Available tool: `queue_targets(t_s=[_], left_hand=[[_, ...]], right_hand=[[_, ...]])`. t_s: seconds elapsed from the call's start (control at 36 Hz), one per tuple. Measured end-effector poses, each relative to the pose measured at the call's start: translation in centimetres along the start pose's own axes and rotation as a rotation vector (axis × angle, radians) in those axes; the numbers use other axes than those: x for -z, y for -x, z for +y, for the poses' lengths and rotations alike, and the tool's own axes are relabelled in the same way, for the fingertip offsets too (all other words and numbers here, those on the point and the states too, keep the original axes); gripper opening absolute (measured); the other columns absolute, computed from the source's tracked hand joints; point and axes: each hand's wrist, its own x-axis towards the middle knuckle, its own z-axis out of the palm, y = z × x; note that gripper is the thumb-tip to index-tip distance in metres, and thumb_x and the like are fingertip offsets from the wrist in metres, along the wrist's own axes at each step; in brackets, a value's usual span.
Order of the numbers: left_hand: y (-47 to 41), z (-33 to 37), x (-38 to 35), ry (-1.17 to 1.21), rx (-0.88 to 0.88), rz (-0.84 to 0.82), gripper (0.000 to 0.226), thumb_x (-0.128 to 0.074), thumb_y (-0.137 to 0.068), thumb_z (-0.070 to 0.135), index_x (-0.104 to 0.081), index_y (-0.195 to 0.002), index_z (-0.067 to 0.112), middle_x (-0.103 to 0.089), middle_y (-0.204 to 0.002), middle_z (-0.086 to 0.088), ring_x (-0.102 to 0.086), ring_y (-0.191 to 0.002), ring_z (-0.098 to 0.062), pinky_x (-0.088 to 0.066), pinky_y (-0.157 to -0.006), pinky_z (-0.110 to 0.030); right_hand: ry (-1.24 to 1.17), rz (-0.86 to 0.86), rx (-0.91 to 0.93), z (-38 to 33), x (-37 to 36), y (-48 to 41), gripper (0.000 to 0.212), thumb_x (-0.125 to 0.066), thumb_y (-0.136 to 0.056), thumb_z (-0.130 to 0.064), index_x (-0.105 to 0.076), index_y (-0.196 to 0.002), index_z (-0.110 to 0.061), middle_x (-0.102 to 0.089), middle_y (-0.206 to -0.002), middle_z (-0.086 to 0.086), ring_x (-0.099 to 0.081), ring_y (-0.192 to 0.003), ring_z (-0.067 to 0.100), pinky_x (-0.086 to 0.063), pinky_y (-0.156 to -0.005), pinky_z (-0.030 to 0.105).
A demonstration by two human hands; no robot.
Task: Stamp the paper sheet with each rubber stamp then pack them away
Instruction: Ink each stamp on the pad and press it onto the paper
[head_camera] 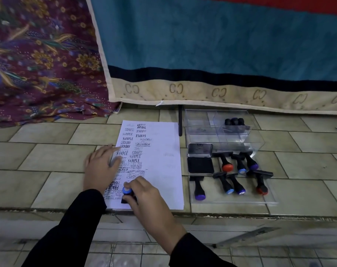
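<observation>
A white paper sheet [160,147] lies on the tiled floor, its left half covered with black stamp marks. My left hand [101,167] rests flat on the sheet's left edge, fingers spread. My right hand [144,197] grips a black rubber stamp with a blue cap [127,191], held upright with its base on the sheet's lower left part. Right of the sheet an open black ink pad [200,164] lies with its metal lid [200,149] folded back. Several more stamps [233,178] with red, blue and purple caps lie on a clear plastic lid [267,199].
A clear plastic box [198,120] with compartments stands beyond the ink pad and holds a few black stamps [234,123]. A teal blanket [202,45] and a patterned maroon cloth [38,64] hang behind. A floor step edge [240,213] runs just below the sheet.
</observation>
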Motion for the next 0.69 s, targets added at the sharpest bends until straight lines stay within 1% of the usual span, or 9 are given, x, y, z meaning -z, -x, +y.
queue_targets(t_s=[0.11,0.22,0.31,0.39,0.47,0.53,0.58,0.64,0.69], left_hand=[[0.1,0.1,0.0,-0.008,0.0,-0.002,0.04,-0.046,-0.084,0.046,-0.062,-0.119,0.036,-0.056,-0.136,0.008,-0.047,-0.127,-0.018,-0.018,-0.11,-0.035],[0.1,0.2,0.0,-0.011,-0.001,0.002,0.039,-0.048,-0.085,0.043,-0.063,-0.119,0.035,-0.057,-0.136,0.008,-0.048,-0.126,-0.018,-0.02,-0.111,-0.037],[0.1,0.3,0.1,0.0,0.002,0.005,0.039,-0.049,-0.084,0.043,-0.064,-0.119,0.034,-0.057,-0.135,0.008,-0.048,-0.126,-0.017,-0.02,-0.11,-0.035],[0.1,0.5,0.2,0.0,0.0,0.004,0.04,-0.048,-0.085,0.042,-0.064,-0.12,0.032,-0.057,-0.135,0.007,-0.048,-0.126,-0.018,-0.02,-0.11,-0.036],[0.1,0.5,0.3,-0.005,0.002,0.002,0.039,-0.048,-0.084,0.041,-0.064,-0.119,0.032,-0.058,-0.135,0.006,-0.048,-0.125,-0.019,-0.021,-0.11,-0.038],[0.0,0.4,0.4,-0.004,-0.008,-0.003,0.04,-0.048,-0.084,0.042,-0.064,-0.119,0.032,-0.058,-0.135,0.005,-0.049,-0.126,-0.02,-0.023,-0.111,-0.041],[0.0,0.3,0.4,-0.002,-0.016,-0.01,0.04,-0.048,-0.085,0.043,-0.063,-0.12,0.032,-0.057,-0.136,0.005,-0.048,-0.127,-0.021,-0.023,-0.111,-0.042],[0.1,0.3,0.4,0.003,-0.014,-0.01,0.04,-0.048,-0.086,0.043,-0.063,-0.121,0.033,-0.056,-0.137,0.005,-0.047,-0.128,-0.019,-0.021,-0.111,-0.04],[0.1,0.4,0.4,0.006,-0.014,-0.009,0.039,-0.048,-0.086,0.043,-0.062,-0.121,0.033,-0.056,-0.137,0.007,-0.046,-0.128,-0.018,-0.019,-0.111,-0.038]], right_hand=[[0.007,-0.001,-0.01,0.0,0.1,-0.5,0.017,-0.055,-0.093,-0.01,-0.058,-0.109,-0.004,-0.056,-0.109,0.009,-0.058,-0.098,0.023,-0.048,-0.085,0.03],[0.023,-0.029,0.052,-0.1,0.0,0.2,0.016,-0.054,-0.091,-0.006,-0.058,-0.106,-0.002,-0.055,-0.104,0.011,-0.054,-0.095,0.024,-0.046,-0.081,0.032],[0.004,-0.019,0.061,0.0,-0.1,0.4,0.015,-0.055,-0.091,-0.005,-0.059,-0.104,-0.002,-0.056,-0.102,0.011,-0.055,-0.094,0.024,-0.046,-0.08,0.032],[-0.041,0.0,-0.017,0.3,-0.1,-0.5,0.012,-0.057,-0.091,-0.008,-0.058,-0.103,-0.005,-0.056,-0.104,0.007,-0.057,-0.091,0.022,-0.048,-0.079,0.031],[-0.137,-0.002,-0.143,0.9,0.1,-1.4,0.013,-0.064,-0.087,-0.01,-0.061,-0.099,-0.008,-0.059,-0.102,0.004,-0.06,-0.085,0.017,-0.05,-0.079,0.029],[-0.285,0.074,-0.239,1.4,0.9,-1.7,0.012,-0.069,-0.083,-0.008,-0.063,-0.094,-0.011,-0.063,-0.096,0.003,-0.06,-0.079,0.006,-0.051,-0.077,0.02],[-0.412,0.215,-0.307,1.9,2.7,-1.9,0.018,-0.071,-0.081,-0.007,-0.062,-0.088,-0.021,-0.065,-0.09,-0.003,-0.06,-0.074,-0.005,-0.049,-0.072,0.011],[-0.434,0.366,-0.318,2.6,5.2,-2.0,0.03,-0.072,-0.081,-0.006,-0.059,-0.088,-0.032,-0.065,-0.089,-0.01,-0.061,-0.075,-0.007,-0.049,-0.072,0.01],[-0.42,0.489,-0.32,3.3,8.2,-1.8,0.034,-0.072,-0.081,-0.007,-0.058,-0.092,-0.036,-0.066,-0.091,-0.014,-0.063,-0.078,-0.004,-0.051,-0.074,0.013]])
